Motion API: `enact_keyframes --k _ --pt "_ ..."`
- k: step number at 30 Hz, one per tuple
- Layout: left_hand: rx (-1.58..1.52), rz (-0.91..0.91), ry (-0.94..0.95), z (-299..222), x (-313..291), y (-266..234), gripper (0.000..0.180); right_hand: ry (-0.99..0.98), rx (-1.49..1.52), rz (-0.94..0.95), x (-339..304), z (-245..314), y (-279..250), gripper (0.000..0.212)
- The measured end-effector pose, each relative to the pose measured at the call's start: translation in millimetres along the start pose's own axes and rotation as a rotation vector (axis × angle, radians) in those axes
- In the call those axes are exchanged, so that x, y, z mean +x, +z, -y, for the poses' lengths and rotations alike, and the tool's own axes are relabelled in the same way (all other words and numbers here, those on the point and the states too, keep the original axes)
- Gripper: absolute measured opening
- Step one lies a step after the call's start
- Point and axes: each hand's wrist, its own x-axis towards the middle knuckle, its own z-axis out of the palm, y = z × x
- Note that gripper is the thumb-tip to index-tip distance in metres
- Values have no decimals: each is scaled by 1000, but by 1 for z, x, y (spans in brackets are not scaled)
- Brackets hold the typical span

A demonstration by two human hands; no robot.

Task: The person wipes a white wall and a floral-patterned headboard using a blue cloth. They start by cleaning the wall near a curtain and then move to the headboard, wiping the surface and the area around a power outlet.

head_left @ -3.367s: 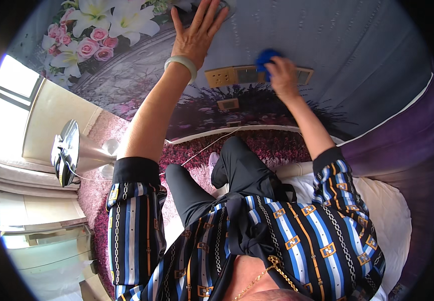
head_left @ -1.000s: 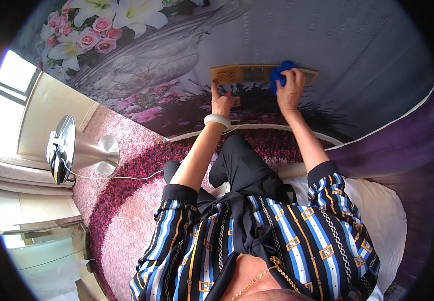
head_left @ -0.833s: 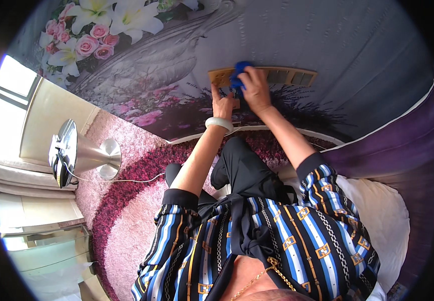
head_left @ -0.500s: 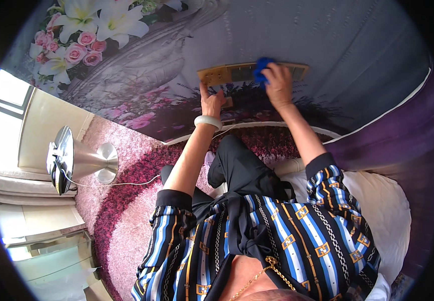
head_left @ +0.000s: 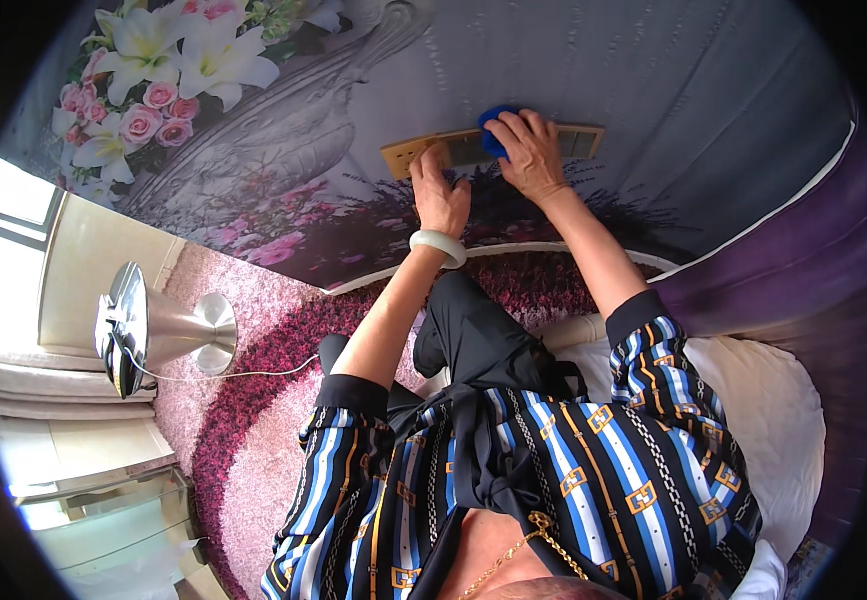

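Note:
A long gold-framed panel of sockets and switches (head_left: 581,142) is set in the mural-covered wall. My right hand (head_left: 535,163) presses a bunched blue cloth (head_left: 494,122) against the middle of this panel, with the fingers curled over it. At the socket end, my left hand (head_left: 440,203) rests its stretched fingertips on the gold plate and holds nothing. A pale bangle (head_left: 437,246) circles my left wrist. The cloth and my right fingers hide part of the panel.
Lilies and roses are printed on the wall mural (head_left: 283,150). A pink and dark-red shaggy rug (head_left: 263,440) covers the floor. To the left stands a silver stool-like stand (head_left: 178,328) with a white cord. A white cushion (head_left: 753,420) lies beside me at right.
My right hand has shifted left along the panel with the cloth. My left hand has moved slightly right, and its fingers now lie over the inner part of the socket end.

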Motion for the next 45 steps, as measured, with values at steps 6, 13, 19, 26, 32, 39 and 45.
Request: enact_keyframes --k 6,13,19,26,32,39,45 --pt "298 17 159 -16 13 -5 59 445 -184 -148 -36 -55 -30 53" --pt "167 25 117 1 8 6 53 1807 854 -851 -38 -64 23 48" --pt "79 51 -15 29 2 2 45 2012 1815 -707 -30 -24 42 45" --pt "-2 92 -62 35 0 6 37 1996 2002 -523 -43 -55 34 38" --pt "-59 97 -142 39 -4 0 31 1759 958 -898 -47 -53 0 33" --pt "-25 112 -97 35 -9 0 23 1105 597 -613 -22 29 54 44" --pt "20 125 -146 32 -11 -14 23 1106 878 -452 -16 56 59 42"
